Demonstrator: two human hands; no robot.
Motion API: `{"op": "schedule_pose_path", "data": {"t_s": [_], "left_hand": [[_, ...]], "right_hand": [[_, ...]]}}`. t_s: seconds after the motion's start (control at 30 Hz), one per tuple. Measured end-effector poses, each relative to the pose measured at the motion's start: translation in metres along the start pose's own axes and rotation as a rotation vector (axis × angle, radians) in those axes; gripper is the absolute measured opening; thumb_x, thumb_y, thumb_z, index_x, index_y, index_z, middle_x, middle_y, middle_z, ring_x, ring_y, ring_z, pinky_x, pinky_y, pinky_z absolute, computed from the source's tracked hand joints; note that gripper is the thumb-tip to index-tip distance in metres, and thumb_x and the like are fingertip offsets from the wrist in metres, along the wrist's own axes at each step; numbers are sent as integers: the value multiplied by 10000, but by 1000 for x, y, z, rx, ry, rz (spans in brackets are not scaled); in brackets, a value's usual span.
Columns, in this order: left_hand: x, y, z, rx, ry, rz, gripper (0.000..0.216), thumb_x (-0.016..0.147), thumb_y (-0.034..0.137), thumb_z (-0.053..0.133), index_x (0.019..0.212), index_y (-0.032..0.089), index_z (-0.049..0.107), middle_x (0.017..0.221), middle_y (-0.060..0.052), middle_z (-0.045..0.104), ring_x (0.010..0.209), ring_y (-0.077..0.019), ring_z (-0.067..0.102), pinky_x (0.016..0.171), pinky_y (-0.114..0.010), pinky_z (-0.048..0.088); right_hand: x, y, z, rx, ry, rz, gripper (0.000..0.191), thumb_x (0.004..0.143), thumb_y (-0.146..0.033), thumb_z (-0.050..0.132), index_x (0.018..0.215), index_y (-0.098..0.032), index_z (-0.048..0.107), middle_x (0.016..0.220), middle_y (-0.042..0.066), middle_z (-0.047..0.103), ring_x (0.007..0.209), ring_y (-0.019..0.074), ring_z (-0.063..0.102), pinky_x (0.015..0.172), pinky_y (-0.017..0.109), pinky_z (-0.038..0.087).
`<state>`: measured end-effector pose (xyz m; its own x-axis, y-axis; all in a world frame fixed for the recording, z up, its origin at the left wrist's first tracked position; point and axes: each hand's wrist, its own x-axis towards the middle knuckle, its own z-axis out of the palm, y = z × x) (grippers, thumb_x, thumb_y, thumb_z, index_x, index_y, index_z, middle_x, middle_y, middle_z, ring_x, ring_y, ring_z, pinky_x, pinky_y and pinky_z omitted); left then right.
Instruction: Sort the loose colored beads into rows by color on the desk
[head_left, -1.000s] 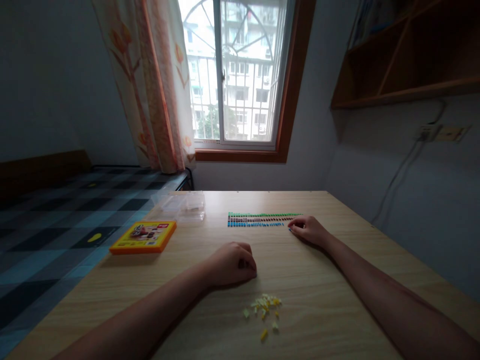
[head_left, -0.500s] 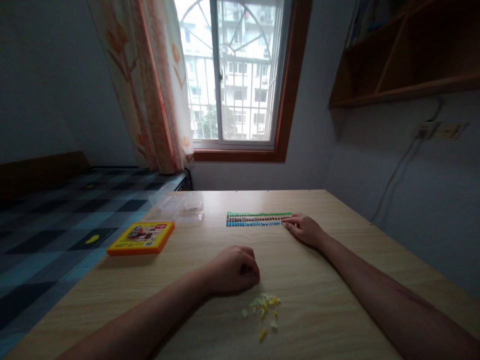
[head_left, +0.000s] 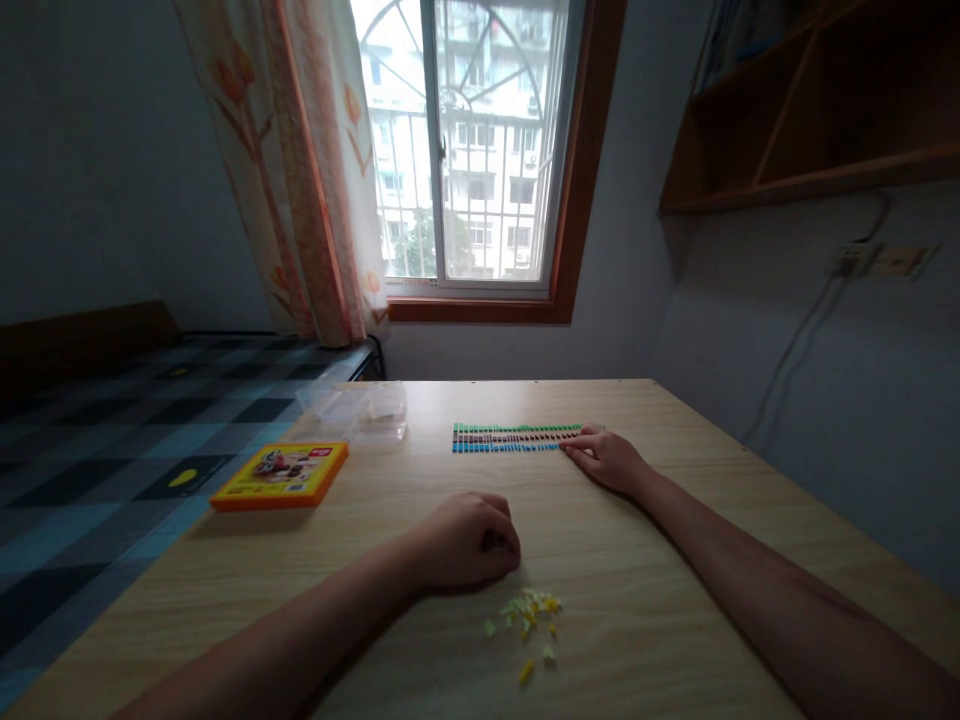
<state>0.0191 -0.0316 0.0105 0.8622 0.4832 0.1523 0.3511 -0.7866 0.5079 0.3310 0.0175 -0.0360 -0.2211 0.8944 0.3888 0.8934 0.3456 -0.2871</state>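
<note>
Toward the far side of the table lie rows of tiny building bricks: a green row [head_left: 517,428], a dark brown row [head_left: 510,438] and a blue row [head_left: 510,448]. My right hand [head_left: 609,462] rests at their right end, fingers closed together, the tips touching the end of the blue row. Any piece between those tips is too small to make out. My left hand [head_left: 476,540] lies curled on the table nearer to me. What it holds, if anything, is hidden. Just in front of it is a loose heap of yellow and pale bricks [head_left: 531,606].
A yellow and orange box [head_left: 281,476] stands at the table's left edge. Behind it are clear plastic trays [head_left: 367,412]. A bed with a checked cover [head_left: 150,430] adjoins on the left; a wooden shelf [head_left: 795,170] hangs on the right wall above a socket with cords.
My right fingertips have shifted very slightly left along the end of the blue row. My left hand stays where it was, still curled.
</note>
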Motion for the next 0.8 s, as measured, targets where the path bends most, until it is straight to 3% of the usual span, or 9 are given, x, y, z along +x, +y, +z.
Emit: {"op": "schedule_pose_path", "data": {"t_s": [0.23,0.37,0.53,0.67,0.8], "left_hand": [[1,-3,2,70,53,-25,185,796,178,585,862,231,749,847,-3,660,712,-101,598,692,-199,447],[1,-8,4,153,149,-101,250,807,162,560,972,250,725,874,1,662,731,-111,600,699,-214,442],[2,-21,2,205,275,-216,229,796,176,569,964,246,709,881,0,662,723,-125,587,691,-239,437],[2,-28,1,212,347,-231,194,812,187,554,919,239,707,856,-1,657,737,-129,587,695,-247,429],[2,-28,1,214,353,-217,185,815,192,548,907,232,703,858,-4,659,731,-128,584,679,-248,422]], "right_hand": [[-3,-14,-9,40,141,-27,288,916,-273,502,1083,-228,733,854,47,646,643,137,560,654,262,436],[-7,-39,-14,163,180,-160,223,888,-223,546,983,-208,748,832,46,653,647,128,558,651,256,432],[-18,-87,-16,313,23,-419,180,818,-136,592,878,-206,747,752,23,641,659,119,572,619,233,420],[-28,-113,-19,317,-92,-521,172,817,-159,599,872,-220,750,746,16,634,635,110,565,607,234,409],[-32,-121,-19,321,-131,-547,191,783,-137,604,862,-228,752,745,11,636,631,109,561,604,232,404]]}}
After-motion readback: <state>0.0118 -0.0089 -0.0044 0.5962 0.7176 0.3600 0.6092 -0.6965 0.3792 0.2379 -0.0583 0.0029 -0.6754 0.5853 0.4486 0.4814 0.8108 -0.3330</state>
